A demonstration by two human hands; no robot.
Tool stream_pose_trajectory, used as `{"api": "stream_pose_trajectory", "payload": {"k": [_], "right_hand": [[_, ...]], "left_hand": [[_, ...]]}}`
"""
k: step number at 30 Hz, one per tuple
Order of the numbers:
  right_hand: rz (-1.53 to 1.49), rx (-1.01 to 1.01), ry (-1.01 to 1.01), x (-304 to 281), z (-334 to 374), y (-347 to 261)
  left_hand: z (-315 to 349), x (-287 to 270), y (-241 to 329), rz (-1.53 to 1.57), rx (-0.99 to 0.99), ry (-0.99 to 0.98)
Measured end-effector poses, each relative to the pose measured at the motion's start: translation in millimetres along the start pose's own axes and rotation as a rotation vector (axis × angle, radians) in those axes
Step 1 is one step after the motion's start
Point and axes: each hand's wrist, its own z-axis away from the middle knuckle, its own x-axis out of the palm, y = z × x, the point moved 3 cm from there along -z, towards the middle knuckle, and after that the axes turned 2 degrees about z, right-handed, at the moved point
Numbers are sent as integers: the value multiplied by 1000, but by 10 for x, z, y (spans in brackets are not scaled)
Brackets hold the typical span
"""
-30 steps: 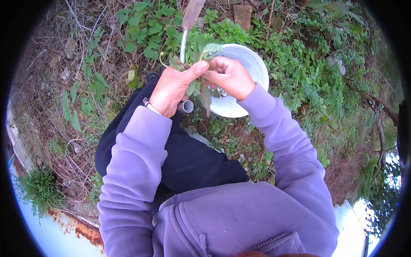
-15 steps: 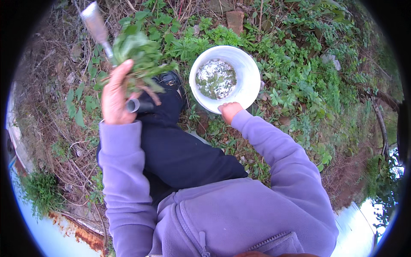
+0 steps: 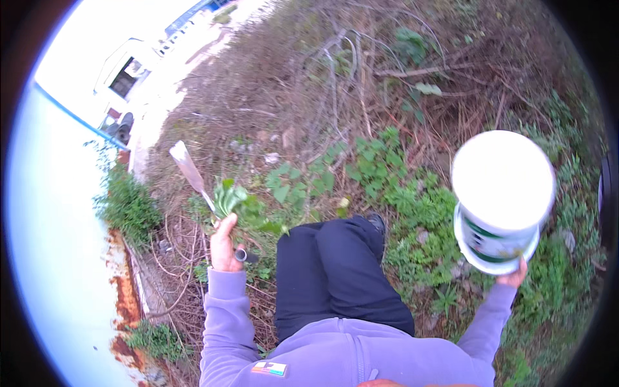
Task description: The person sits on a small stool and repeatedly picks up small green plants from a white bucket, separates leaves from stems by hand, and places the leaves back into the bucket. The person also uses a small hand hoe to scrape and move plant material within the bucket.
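Note:
My left hand point(image 3: 225, 248) is closed round the dark handle of a hand trowel point(image 3: 187, 169) and a bunch of leafy greens point(image 3: 235, 201). The trowel's metal blade points up and left, while its round handle end sticks out below my thumb. Over on the right, my right hand point(image 3: 514, 275) grips the rim of a white bucket point(image 3: 503, 177). The bucket is tipped over, with its plain base facing up and its rim down by my fingers. Its inside is hidden from view.
Low green plants point(image 3: 425, 213) grow ahead of my dark trousers point(image 3: 329, 277). Dry brush and bare branches point(image 3: 361, 77) cover the ground farther off. A rusty-edged pale surface point(image 3: 122, 309) runs along the left, with a shrub point(image 3: 129, 206) beside it.
The bucket has swung right and turned from mouth-up to base-up. My left hand still holds the trowel and greens. The view has shifted, showing more ground ahead and a building at the far left.

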Motion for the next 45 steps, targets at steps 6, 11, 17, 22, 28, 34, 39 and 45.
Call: {"api": "stream_pose_trajectory", "payload": {"k": [6, 11, 17, 22, 28, 34, 39, 45], "right_hand": [[-268, -196, -436, 164, -166, -315], [-238, -173, -333, 739, -264, -280], [-178, -162, -139, 1215, 52, -116], [-67, -142, 36, 1138, 28, 475], [55, 278, 224, -78, 121, 1473], [375, 414, 391, -1180, 298, 1961], [197, 373, 197, -317, 226, 1674], [-66, 75, 46, 897, 157, 850]], "left_hand": [[370, -420, -37, 209, -33, -64], [543, -469, 55, 244, 5, 5], [685, -517, 149, 216, 10, 28], [659, -537, 92, 219, -26, 13], [691, -614, -7, 217, -73, 3], [678, -611, 27, 268, -42, 15], [636, -620, 6, 188, -76, 86], [627, -581, 4, 218, -75, 8]]}}
